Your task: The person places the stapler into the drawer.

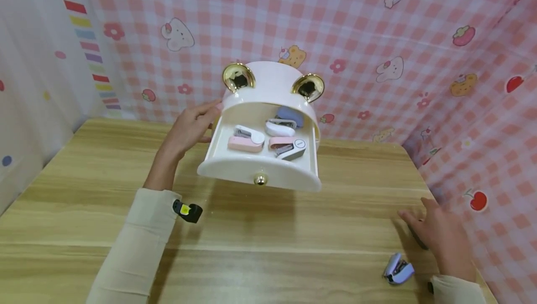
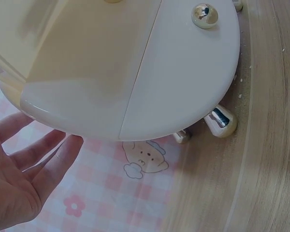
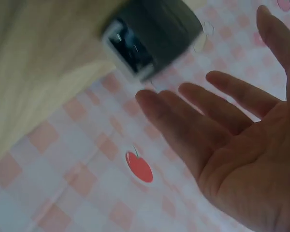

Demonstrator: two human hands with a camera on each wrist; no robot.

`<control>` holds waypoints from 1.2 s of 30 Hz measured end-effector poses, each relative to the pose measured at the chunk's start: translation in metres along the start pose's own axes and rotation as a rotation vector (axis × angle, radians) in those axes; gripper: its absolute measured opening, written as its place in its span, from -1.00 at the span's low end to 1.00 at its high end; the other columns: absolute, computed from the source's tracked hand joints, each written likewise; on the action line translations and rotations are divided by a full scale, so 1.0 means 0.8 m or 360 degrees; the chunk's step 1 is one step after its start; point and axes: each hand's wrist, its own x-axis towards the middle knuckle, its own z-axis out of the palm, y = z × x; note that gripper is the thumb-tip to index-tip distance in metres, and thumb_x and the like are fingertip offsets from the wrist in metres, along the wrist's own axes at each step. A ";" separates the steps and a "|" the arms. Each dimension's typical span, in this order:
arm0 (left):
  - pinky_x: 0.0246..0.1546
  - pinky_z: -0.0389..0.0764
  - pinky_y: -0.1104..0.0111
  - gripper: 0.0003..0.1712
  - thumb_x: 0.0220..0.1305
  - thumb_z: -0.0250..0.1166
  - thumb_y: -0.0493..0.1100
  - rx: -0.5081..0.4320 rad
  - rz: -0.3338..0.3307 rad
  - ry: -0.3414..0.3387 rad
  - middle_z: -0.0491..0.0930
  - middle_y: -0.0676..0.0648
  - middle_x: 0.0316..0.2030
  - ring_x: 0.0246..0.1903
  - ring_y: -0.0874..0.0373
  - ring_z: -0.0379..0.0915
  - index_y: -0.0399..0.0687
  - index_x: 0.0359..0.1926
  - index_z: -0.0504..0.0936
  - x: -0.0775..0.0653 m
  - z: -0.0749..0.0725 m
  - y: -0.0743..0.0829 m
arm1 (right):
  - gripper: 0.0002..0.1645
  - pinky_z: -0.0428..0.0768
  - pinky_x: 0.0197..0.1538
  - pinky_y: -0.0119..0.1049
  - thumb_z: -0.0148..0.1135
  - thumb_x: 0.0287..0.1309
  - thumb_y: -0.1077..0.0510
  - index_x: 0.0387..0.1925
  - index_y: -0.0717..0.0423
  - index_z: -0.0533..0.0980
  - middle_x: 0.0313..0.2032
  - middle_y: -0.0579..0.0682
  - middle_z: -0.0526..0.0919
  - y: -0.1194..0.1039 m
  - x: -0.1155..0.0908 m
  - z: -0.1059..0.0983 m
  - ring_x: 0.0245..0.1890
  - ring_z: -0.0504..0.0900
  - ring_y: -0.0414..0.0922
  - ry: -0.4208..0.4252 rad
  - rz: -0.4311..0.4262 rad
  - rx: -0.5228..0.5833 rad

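A white storage box [image 1: 274,75] with gold ears has its upper drawer [image 1: 235,169] pulled out. Inside lie several mini staplers: a pink-and-white one [image 1: 245,143], a white one [image 1: 280,129], a pink-and-grey one [image 1: 292,149] and a blue one [image 1: 292,115] at the back. My left hand [image 1: 189,129] rests with extended fingers against the box's left side. On the far right, my right hand [image 1: 446,236] reaches over a dark grey stapler [image 3: 162,36], its straight fingers close to it. A lavender stapler [image 1: 398,269] lies nearby on the table.
The wooden table [image 1: 251,257] backs onto a pink checked cloth [image 1: 268,19], which also hangs along the right edge. A gold knob [image 1: 260,179] sticks out from the drawer front. Gold feet [image 2: 221,121] carry the box.
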 end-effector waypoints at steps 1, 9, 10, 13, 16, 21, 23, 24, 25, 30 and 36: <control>-0.12 0.76 0.13 -0.28 0.52 0.01 0.30 -0.0001 0.0001 0.0000 0.54 -0.23 0.18 0.00 -0.07 0.53 0.03 0.49 0.37 0.000 0.000 0.000 | -0.14 0.50 -0.26 0.41 0.31 0.28 -0.26 0.14 0.48 0.42 -0.06 0.61 0.51 -0.001 -0.002 0.002 -0.16 0.49 0.60 -0.0009 0.0033 -0.0001; -0.12 0.76 0.15 -0.28 0.53 0.00 0.29 0.0015 -0.0005 0.0001 0.50 -0.25 0.24 0.05 -0.11 0.53 0.01 0.49 0.37 -0.002 -0.002 0.002 | -0.19 0.48 -0.45 0.32 0.28 0.24 -0.36 0.04 0.32 0.51 -0.13 0.63 0.50 -0.007 -0.008 0.005 -0.18 0.50 0.57 -0.0049 0.0297 -0.0050; -0.12 0.76 0.15 -0.29 0.52 0.00 0.29 0.0011 -0.0007 0.0003 0.51 -0.25 0.24 0.05 -0.11 0.53 0.02 0.49 0.37 -0.003 -0.002 0.001 | -0.17 0.48 -0.45 0.31 0.28 0.23 -0.38 0.05 0.31 0.52 -0.13 0.64 0.49 -0.007 -0.007 0.005 -0.17 0.50 0.56 -0.0071 0.0321 -0.0059; -0.10 0.76 0.13 -0.28 0.51 0.01 0.30 0.0002 -0.0009 0.0004 0.51 -0.23 0.24 0.05 -0.11 0.53 0.02 0.48 0.39 -0.003 -0.002 0.001 | -0.18 0.49 -0.47 0.29 0.29 0.18 -0.42 -0.01 0.28 0.56 -0.13 0.64 0.50 -0.008 -0.008 0.005 -0.18 0.51 0.54 -0.0146 0.0361 -0.0090; -0.09 0.75 0.12 -0.27 0.50 0.01 0.32 0.0005 -0.0009 0.0003 0.51 -0.22 0.23 0.05 -0.10 0.53 0.02 0.48 0.38 -0.002 -0.002 -0.001 | -0.26 0.49 -0.44 0.31 0.33 0.17 -0.35 -0.06 0.27 0.59 -0.14 0.60 0.54 -0.008 -0.008 0.006 -0.20 0.54 0.50 -0.0209 0.0340 -0.0111; -0.09 0.75 0.13 -0.27 0.51 0.01 0.30 -0.0002 -0.0002 0.0004 0.49 -0.22 0.25 0.05 -0.10 0.52 0.00 0.48 0.38 -0.001 -0.003 0.000 | -0.59 0.49 -0.41 0.33 0.37 0.21 -0.02 -0.17 0.29 0.58 -0.22 0.51 0.60 -0.007 -0.006 0.007 -0.25 0.56 0.46 -0.0223 0.0237 -0.0125; -0.09 0.75 0.13 -0.28 0.51 0.01 0.30 -0.0007 0.0001 0.0003 0.48 -0.21 0.26 0.04 -0.10 0.51 0.01 0.48 0.39 -0.001 -0.004 0.001 | -0.71 0.48 -0.44 0.31 0.36 0.19 0.09 -0.23 0.26 0.59 -0.26 0.51 0.60 -0.005 -0.006 0.008 -0.27 0.56 0.47 -0.0199 0.0208 -0.0129; -0.09 0.75 0.14 -0.28 0.51 0.02 0.29 -0.0009 0.0001 0.0002 0.48 -0.21 0.27 0.04 -0.10 0.51 0.01 0.48 0.38 -0.001 -0.004 0.001 | -0.75 0.48 -0.44 0.32 0.36 0.18 0.12 -0.25 0.26 0.59 -0.26 0.51 0.59 -0.004 -0.005 0.008 -0.27 0.56 0.48 -0.0188 0.0201 -0.0131; -0.09 0.75 0.14 -0.28 0.51 0.02 0.29 -0.0009 0.0000 0.0003 0.47 -0.21 0.27 0.04 -0.10 0.50 0.01 0.48 0.38 -0.001 -0.004 0.002 | -0.76 0.48 -0.44 0.33 0.36 0.19 0.14 -0.23 0.27 0.59 -0.26 0.52 0.59 -0.003 -0.005 0.009 -0.26 0.56 0.49 -0.0180 0.0195 -0.0133; -0.08 0.75 0.13 -0.28 0.51 0.02 0.30 -0.0018 -0.0015 -0.0003 0.46 -0.20 0.28 0.04 -0.10 0.49 0.02 0.48 0.39 -0.002 -0.003 0.001 | -0.74 0.46 -0.44 0.38 0.28 0.23 0.15 -0.17 0.30 0.59 -0.20 0.58 0.57 0.001 -0.007 0.009 -0.23 0.52 0.55 -0.0170 0.0215 -0.0130; -0.07 0.74 0.13 -0.29 0.52 0.01 0.28 -0.0013 -0.0013 -0.0014 0.46 -0.21 0.30 0.05 -0.10 0.50 0.00 0.49 0.36 -0.002 -0.001 0.002 | -0.81 0.44 -0.53 0.33 0.23 0.27 0.19 -0.26 0.30 0.56 -0.27 0.53 0.58 0.002 -0.012 0.010 -0.29 0.54 0.53 0.0014 0.0222 -0.0071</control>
